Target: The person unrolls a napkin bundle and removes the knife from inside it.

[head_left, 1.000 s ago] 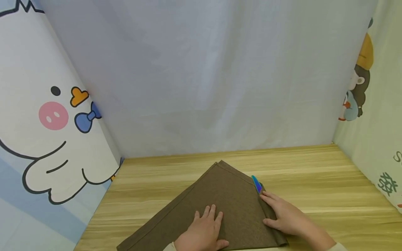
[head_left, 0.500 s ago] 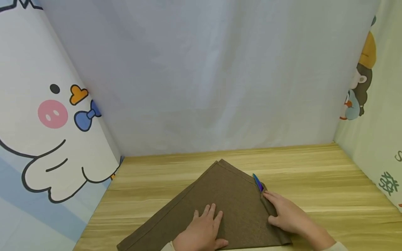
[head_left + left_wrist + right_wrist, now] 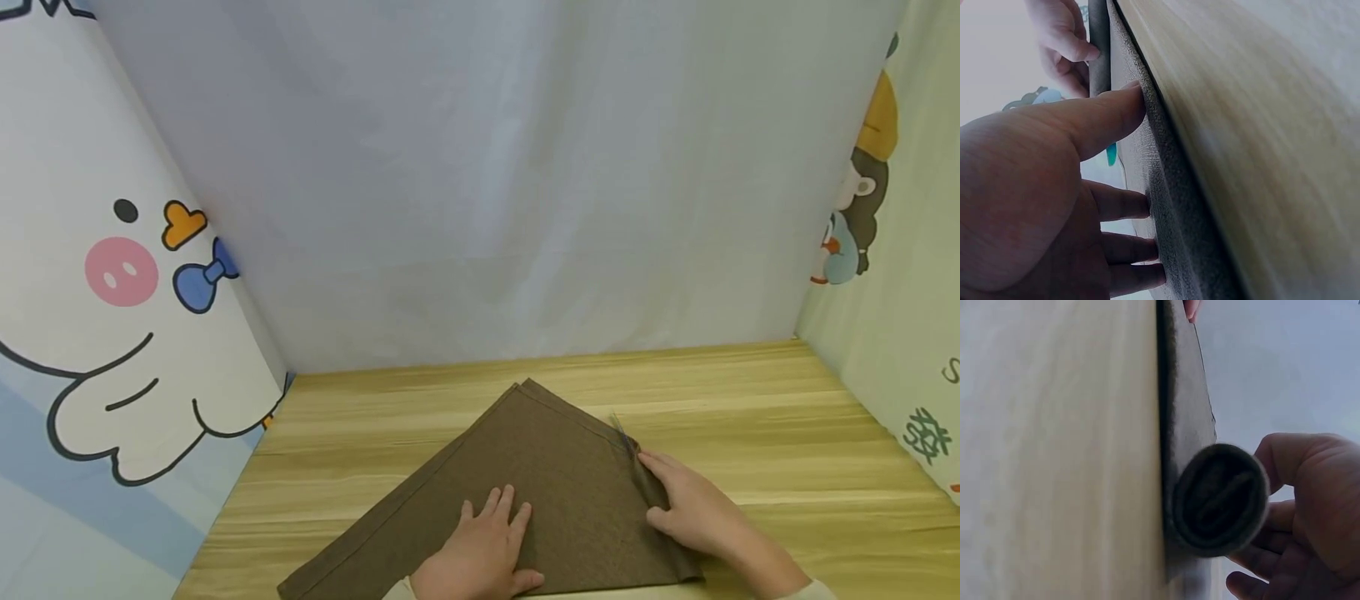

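A brown hemmed cloth (image 3: 577, 467) lies folded to a point on the table, its right edge rolled up (image 3: 681, 563). Out of the far end of the roll sticks the thin tip of a knife (image 3: 621, 431), seen nearly edge-on; its tip shows teal in the left wrist view. The rest of the knife is hidden in the cloth. My right hand (image 3: 697, 508) grips the roll, thumb on the near side and fingers towards the far end. Spread flat, my left hand (image 3: 480, 546) rests on the middle of the cloth. In the right wrist view the roll's end (image 3: 1259, 487) shows wound layers.
The wood-grain table (image 3: 787, 433) extends around the cloth on the left, right and back. A pale curtain (image 3: 487, 208) hangs behind it, with printed cartoon panels at the left (image 3: 67, 167) and right (image 3: 915, 250).
My right hand and the rolled edge have shifted slightly right, leaving more cloth flat. The knife blade has turned from broad side to nearly edge-on. My left hand stays in place.
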Available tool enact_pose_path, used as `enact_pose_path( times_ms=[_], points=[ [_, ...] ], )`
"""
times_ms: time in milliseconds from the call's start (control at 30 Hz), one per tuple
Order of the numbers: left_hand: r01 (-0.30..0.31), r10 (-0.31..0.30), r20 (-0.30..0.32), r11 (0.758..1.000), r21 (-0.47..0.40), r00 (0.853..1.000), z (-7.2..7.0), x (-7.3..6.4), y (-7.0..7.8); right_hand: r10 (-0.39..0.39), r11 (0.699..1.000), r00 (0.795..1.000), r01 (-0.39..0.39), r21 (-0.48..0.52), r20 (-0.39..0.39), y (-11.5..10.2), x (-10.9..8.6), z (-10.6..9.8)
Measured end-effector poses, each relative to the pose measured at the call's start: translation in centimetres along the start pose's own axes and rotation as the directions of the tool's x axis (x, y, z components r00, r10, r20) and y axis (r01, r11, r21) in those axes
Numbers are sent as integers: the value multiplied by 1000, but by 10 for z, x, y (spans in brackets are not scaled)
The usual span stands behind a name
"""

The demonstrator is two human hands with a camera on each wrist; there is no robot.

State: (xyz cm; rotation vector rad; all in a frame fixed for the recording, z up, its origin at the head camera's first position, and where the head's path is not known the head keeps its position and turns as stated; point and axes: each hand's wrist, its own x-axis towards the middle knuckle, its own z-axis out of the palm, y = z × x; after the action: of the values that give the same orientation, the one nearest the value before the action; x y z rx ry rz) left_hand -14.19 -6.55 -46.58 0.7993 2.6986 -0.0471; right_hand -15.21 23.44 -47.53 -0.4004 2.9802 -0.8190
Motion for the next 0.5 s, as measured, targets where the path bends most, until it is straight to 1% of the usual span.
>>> enact_pose_path(
  times_ms=[233, 367, 500],
  points=[
    [-5, 5, -11, 1000, 8, 1000, 0, 0, 0, 26, 1000, 1000, -26, 9, -13, 8, -4, -6],
    [-12, 12, -15, 1000, 1, 1000, 0, 0, -1, 15, 1000, 999, -15, -3, -38, 12, -6, -7],
    [-11, 11, -4, 1000, -20, 1000, 0, 0, -1, 6, 1000, 999, -6, 0, -43, 15, -8, -8]
  ],
)
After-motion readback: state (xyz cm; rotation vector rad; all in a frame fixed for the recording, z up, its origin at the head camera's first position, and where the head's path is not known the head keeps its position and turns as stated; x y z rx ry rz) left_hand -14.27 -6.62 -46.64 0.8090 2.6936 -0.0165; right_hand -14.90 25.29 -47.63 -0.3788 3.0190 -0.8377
